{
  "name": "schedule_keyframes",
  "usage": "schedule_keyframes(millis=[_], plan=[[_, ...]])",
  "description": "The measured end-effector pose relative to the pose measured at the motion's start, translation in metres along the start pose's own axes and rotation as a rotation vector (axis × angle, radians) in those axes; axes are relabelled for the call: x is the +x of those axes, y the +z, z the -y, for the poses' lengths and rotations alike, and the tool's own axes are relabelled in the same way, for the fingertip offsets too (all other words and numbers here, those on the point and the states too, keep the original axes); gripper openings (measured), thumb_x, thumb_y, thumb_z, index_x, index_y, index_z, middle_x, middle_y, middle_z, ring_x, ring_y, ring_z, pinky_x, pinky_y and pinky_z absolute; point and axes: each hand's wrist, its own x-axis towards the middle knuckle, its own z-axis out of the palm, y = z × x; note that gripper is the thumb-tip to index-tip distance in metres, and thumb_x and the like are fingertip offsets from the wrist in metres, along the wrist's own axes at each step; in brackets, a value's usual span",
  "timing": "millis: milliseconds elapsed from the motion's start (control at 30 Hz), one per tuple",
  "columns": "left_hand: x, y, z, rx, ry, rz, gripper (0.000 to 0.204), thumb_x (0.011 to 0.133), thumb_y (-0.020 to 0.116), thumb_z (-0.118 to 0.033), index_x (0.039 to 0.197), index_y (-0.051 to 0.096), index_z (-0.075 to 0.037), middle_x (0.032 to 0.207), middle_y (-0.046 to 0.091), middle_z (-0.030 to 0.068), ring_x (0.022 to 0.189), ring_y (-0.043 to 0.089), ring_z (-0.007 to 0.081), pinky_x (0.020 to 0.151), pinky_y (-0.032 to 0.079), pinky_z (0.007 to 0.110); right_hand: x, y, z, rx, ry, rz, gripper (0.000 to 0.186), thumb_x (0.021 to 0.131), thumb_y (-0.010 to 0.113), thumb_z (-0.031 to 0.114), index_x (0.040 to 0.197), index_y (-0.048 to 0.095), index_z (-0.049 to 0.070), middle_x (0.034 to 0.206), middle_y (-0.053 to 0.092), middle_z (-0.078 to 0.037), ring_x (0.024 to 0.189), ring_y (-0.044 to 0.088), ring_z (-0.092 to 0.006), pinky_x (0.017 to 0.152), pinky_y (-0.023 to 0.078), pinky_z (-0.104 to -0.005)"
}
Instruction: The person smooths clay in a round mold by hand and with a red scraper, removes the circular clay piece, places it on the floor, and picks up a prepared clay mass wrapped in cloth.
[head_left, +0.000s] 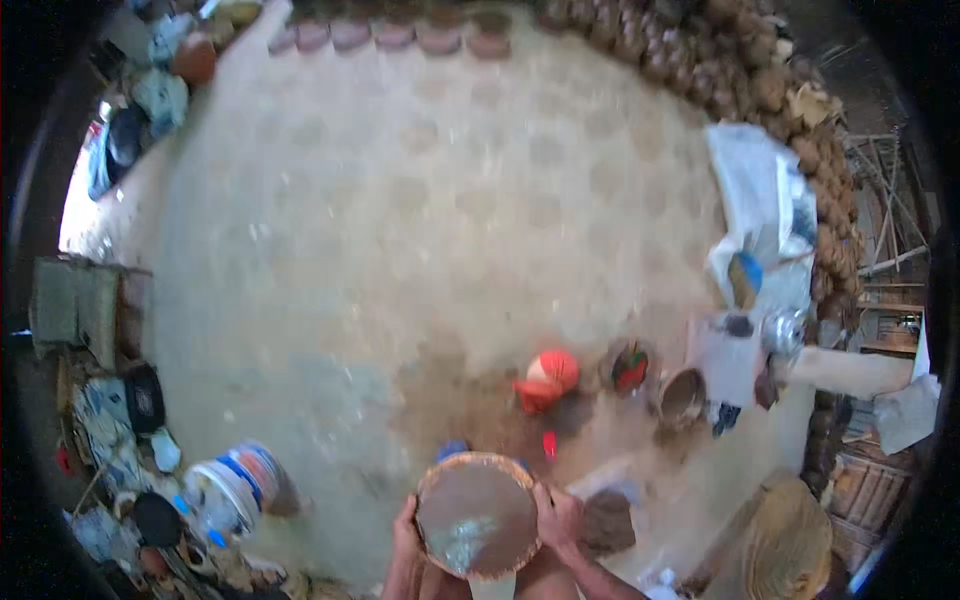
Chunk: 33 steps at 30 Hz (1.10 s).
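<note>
A round, shallow clay dish [476, 505] with an orange-brown rim is held up close in front of me at the lower middle. Its grey inside has a wet-looking shine. My left hand [405, 525] grips the rim on one side, and my right hand [558, 515] is closed round the opposite side, thumb on the edge. Just past the far rim peeks a blue thing [452, 448], mostly hidden. Beyond, on the floor, rests an orange and pale rounded object [549, 378], too blurred to name, with a small bright red piece [549, 444] nearer me.
To the right stand a bowl with red and green things [630, 367], a brown pot [684, 396] and a shiny metal pot [783, 329]. A white-and-blue bucket [240, 480] is at left. Stacked brown pots [690, 60] line the far right; reddish clay dishes [395, 36] form a far row.
</note>
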Motion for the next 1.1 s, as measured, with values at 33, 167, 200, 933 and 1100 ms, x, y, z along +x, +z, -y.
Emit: schedule_keyframes(millis=[33,167,200,933,1100], plan=[[-0.026,0.025,-0.017,0.019,-0.023,-0.031,0.054,0.109,0.049,-0.042,0.143,0.059,-0.001,0.141,0.065,0.0156,0.128,0.06,0.0327,0.111,0.047,0.048,0.0,-0.014,0.015,0.015,-0.021,-0.014,0.04,0.103,0.058,0.035,0.101,0.074,-0.001,0.084,0.07,-0.027,0.08,0.074,-0.0325,0.073,0.052,-0.0451],[-0.108,0.101,-0.101,0.074,0.04,0.003,0.052,0.109,0.048,-0.044,0.141,0.061,-0.006,0.138,0.067,0.0132,0.124,0.063,0.032,0.108,0.049,0.049,0.004,-0.063,0.118,0.149,-0.171,-0.109,0.04,0.103,0.057,0.035,0.105,0.075,-0.001,0.086,0.071,-0.027,0.085,0.075,-0.034,0.075,0.053,-0.0449],[-0.097,0.102,-0.115,0.096,0.07,0.062,0.051,0.109,0.048,-0.044,0.14,0.062,-0.007,0.137,0.068,0.0121,0.123,0.063,0.0311,0.108,0.049,0.048,0.011,-0.078,0.145,0.147,-0.111,-0.063,0.038,0.103,0.058,0.034,0.11,0.076,0.001,0.095,0.073,-0.026,0.09,0.075,-0.0365,0.08,0.054,-0.045],[0.063,0.631,-0.424,0.08,-0.051,0.298,0.057,0.109,0.048,-0.046,0.145,0.057,-0.004,0.137,0.068,0.0154,0.123,0.066,0.0314,0.11,0.05,0.05,0.466,-0.274,0.457,0.4,-0.051,-0.061,0.052,0.108,0.05,0.034,0.137,0.064,-0.007,0.13,0.071,-0.024,0.122,0.068,-0.0291,0.106,0.049,-0.0384],[0.139,0.771,-0.512,0.088,-0.046,0.22,0.053,0.109,0.049,-0.045,0.141,0.061,-0.004,0.134,0.069,0.0155,0.119,0.067,0.0314,0.107,0.051,0.049,0.624,-0.301,0.54,0.345,-0.052,-0.063,0.046,0.109,0.051,0.026,0.138,0.063,-0.007,0.135,0.069,-0.023,0.129,0.064,-0.0282,0.109,0.047,-0.0359]])
